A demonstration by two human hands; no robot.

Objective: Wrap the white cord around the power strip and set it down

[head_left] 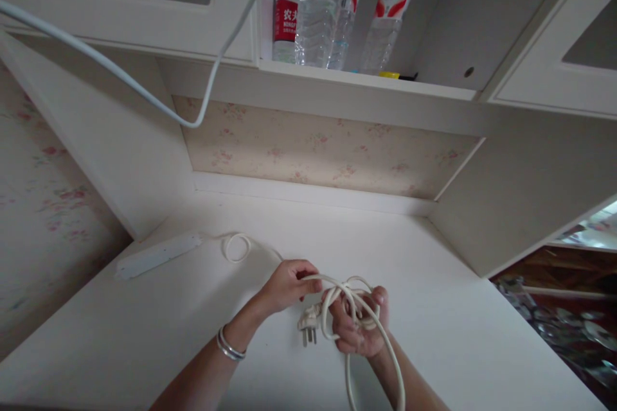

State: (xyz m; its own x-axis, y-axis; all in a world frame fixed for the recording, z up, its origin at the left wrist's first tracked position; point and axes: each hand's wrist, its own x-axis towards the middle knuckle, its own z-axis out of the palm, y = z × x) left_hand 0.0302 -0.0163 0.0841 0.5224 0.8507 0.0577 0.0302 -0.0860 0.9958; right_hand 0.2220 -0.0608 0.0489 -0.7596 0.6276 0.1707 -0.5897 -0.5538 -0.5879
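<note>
A white power cord is gathered in loose, tangled loops above the desk. My right hand is closed around the loops, and one stretch hangs below it out of the frame. My left hand pinches the cord just left of the bundle; a silver bangle circles that wrist. Between the hands hangs the cord's plug, its prongs pointing down. Behind my left hand the cord runs over the desk in a small loop to a white power strip at the left.
The white desk has side panels and a low back ledge. Overhead, an open cabinet shelf holds several plastic bottles. A pale cable sags across the upper left, close to the camera.
</note>
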